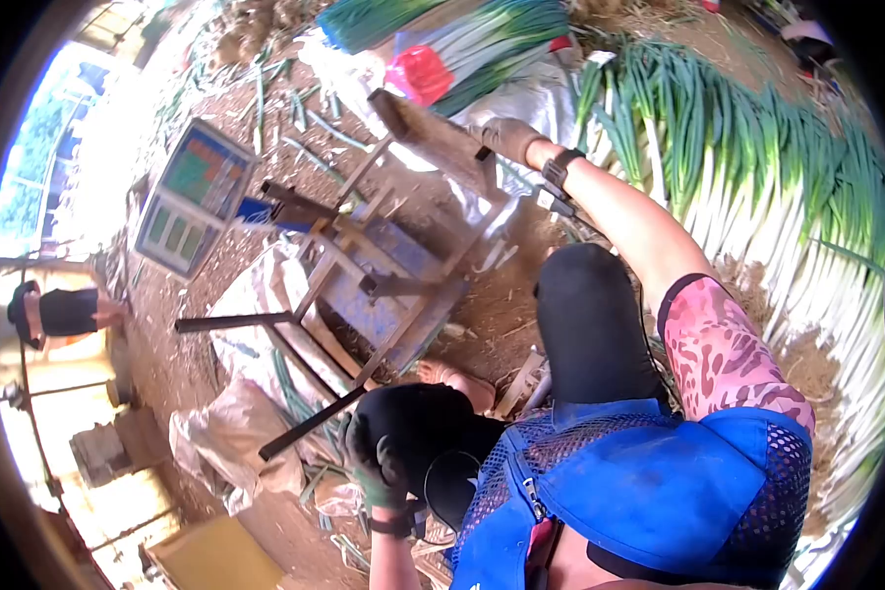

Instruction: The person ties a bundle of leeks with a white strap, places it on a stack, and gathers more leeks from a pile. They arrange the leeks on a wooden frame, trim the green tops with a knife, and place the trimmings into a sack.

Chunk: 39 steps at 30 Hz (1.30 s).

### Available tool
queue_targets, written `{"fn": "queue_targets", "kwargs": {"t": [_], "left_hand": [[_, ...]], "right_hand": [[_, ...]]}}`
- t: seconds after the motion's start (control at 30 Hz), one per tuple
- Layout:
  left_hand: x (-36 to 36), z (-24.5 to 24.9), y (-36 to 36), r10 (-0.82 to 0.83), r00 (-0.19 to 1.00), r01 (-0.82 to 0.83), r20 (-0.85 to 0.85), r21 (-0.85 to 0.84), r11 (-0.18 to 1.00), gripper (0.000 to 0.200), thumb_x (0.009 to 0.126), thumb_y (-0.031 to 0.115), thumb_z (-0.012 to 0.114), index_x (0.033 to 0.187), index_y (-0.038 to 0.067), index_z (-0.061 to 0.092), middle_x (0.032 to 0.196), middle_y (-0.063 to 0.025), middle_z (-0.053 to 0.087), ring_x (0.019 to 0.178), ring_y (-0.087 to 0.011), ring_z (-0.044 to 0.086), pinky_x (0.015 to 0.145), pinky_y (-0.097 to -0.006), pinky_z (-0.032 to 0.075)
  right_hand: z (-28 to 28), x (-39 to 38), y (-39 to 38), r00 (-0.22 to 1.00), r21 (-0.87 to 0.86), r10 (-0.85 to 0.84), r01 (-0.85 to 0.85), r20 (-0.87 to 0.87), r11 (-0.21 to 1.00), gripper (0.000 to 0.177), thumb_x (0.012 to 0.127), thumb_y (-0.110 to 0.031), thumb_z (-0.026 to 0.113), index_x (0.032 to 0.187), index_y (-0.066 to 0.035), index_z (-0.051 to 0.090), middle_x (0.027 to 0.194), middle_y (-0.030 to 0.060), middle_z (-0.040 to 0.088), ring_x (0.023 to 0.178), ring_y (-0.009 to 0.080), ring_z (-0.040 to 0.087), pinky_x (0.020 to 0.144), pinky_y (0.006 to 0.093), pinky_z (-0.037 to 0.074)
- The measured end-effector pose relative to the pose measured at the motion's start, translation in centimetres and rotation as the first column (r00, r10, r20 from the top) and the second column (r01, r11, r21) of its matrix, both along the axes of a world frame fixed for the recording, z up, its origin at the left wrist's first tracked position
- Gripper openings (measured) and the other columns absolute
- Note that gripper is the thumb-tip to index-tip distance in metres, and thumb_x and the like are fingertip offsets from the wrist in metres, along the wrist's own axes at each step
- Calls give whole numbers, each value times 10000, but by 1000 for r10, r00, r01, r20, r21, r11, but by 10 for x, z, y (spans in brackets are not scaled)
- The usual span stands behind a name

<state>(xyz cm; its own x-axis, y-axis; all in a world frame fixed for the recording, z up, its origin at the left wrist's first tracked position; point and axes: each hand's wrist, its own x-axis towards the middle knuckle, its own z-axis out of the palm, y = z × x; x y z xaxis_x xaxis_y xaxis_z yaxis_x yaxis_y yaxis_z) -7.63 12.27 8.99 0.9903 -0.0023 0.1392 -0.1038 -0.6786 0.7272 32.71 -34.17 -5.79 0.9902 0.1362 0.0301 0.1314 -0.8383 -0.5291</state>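
Observation:
A metal frame stand (393,339) with several bars and dark-tipped legs is tilted in front of me. A worn wooden board (433,138) lies across its far end. My right hand (508,139), gloved, is at the right end of this board, its fingers closed against the edge. My left hand (376,467), in a dark and green glove, lies against my bent left knee (418,418), its fingers somewhat apart and nothing seen in them. One of the stand's legs (310,425) is just beyond those fingers. Behind the bars shows a scuffed bluish plate (374,280).
Long rows of leeks (737,167) lie on the right. More leeks (492,54) rest on sheeting at the back, beside a red plastic bag (420,75). A weighing scale display (195,200) stands left, near pale sacks (241,433). Another person (64,310) is farther left.

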Motion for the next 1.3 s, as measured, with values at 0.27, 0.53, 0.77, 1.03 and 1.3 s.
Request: {"fn": "queue_targets", "kwargs": {"t": [0.27, 0.53, 0.77, 1.03, 1.3], "left_hand": [[-13, -2, 6, 113, 993, -114, 22, 53, 992, 591, 985, 411, 527, 1370, -32, 461, 1374, -235, 476, 1292, -395, 460, 1104, -462, 350], [-13, -5, 10, 119, 993, -119, -7, 19, 993, 571, 988, 386, 534, 1391, -11, 457, 1409, -226, 437, 1318, -383, 434, 1118, -463, 338], [-6, -1, 2, 113, 993, -114, -37, -18, 993, 574, 981, 382, 542, 1397, -3, 450, 1414, -229, 432, 1320, -391, 429, 1120, -475, 330], [-2, 2, 1, 85, 996, -84, -31, 25, 996, 561, 984, 347, 529, 1406, -14, 453, 1433, -195, 470, 1347, -351, 428, 1141, -454, 298], [-7, 1, 5, 72, 996, -69, -56, 44, 997, 571, 994, 360, 518, 1411, -23, 443, 1439, -188, 478, 1354, -336, 424, 1144, -435, 300]], "right_hand": [[63, 25, 68, 969, -169, -241, 229, -59, 959, 444, 917, -399, 533, 1008, -13, 733, 1051, 240, 689, 1008, 386, 675, 831, 446, 522], [75, 4, 64, 967, -189, -253, 247, -6, 950, 469, 914, -450, 514, 1007, -45, 731, 1042, 218, 687, 978, 401, 666, 807, 463, 518], [74, 0, 64, 974, -219, -225, 215, -25, 952, 450, 925, -427, 493, 1037, -58, 726, 1069, 220, 682, 1016, 402, 652, 849, 474, 509], [80, -3, 66, 978, -208, -205, 194, -29, 959, 408, 936, -371, 494, 998, -44, 730, 1044, 233, 684, 972, 406, 663, 833, 469, 517], [101, -8, 58, 962, -169, -87, 44, -259, 985, 625, 520, -502, 892, 912, -37, 751, 839, 165, 721, 788, 275, 708, 737, 389, 534]]}}
